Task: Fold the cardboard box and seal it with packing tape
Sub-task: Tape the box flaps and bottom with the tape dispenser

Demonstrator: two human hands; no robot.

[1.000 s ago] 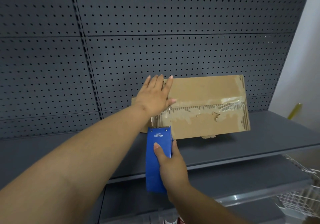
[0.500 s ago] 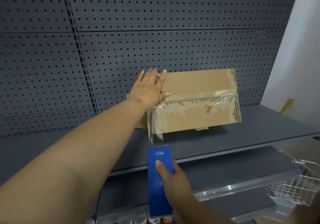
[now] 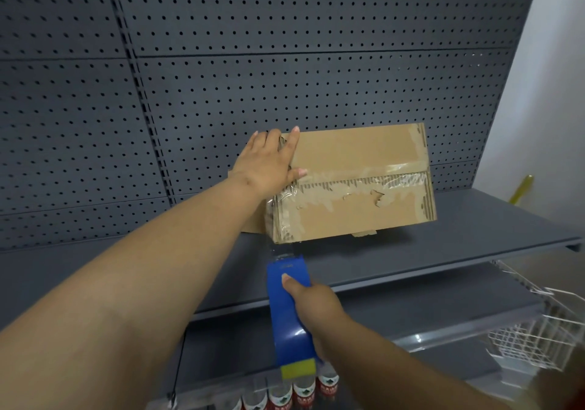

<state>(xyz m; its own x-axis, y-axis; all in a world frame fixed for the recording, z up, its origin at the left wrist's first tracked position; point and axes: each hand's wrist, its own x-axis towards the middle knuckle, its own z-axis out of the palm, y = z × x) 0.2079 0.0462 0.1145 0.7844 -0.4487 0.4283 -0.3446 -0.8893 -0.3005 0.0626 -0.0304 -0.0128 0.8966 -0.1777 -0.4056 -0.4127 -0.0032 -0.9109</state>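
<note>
Shelf (image 3: 411,251): bears the cardboard box (image 3: 357,185), centre frame, backed by pegboard (image 3: 285,77) at 12 o'clock.
Box: left hand (image 3: 269,162) lies flat and unclenched on its top-left corner.
Tape dispenser (image 3: 289,308): clenched in right hand (image 3: 316,302), drawn back toward 6 o'clock since a second ago; clear tape (image 3: 278,248) now stretches from the box's lower-left corner, so cutting likely follows.
Wire basket (image 3: 538,340), 4 o'clock; bottles (image 3: 300,390), 6 o'clock; neither obstructs.

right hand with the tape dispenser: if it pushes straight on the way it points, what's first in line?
Most likely the cardboard box, at its near lower-left corner. The right hand aims the tape dispenser up toward it; depth is unclear.
</note>
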